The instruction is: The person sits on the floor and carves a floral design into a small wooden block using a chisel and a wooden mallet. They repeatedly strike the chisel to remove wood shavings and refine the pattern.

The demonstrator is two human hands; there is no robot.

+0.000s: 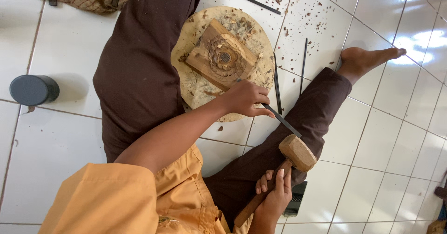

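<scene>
Head view: left hand (pixel 247 99) is gripping a chisel (pixel 279 117) against the carved wood block (pixel 222 57) lying on a round board (pixel 195 90). Right hand (pixel 274 194) is clutching a mallet (pixel 294 154). Risk: a glancing blow could be slipping onto fingers or gouging the carving.

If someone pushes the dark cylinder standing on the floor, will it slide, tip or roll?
The cylinder stands upright on glossy tiles, so it would probably slide. It looks squat, so tipping seems unlikely. Once on its round side, it would likely roll.
</scene>
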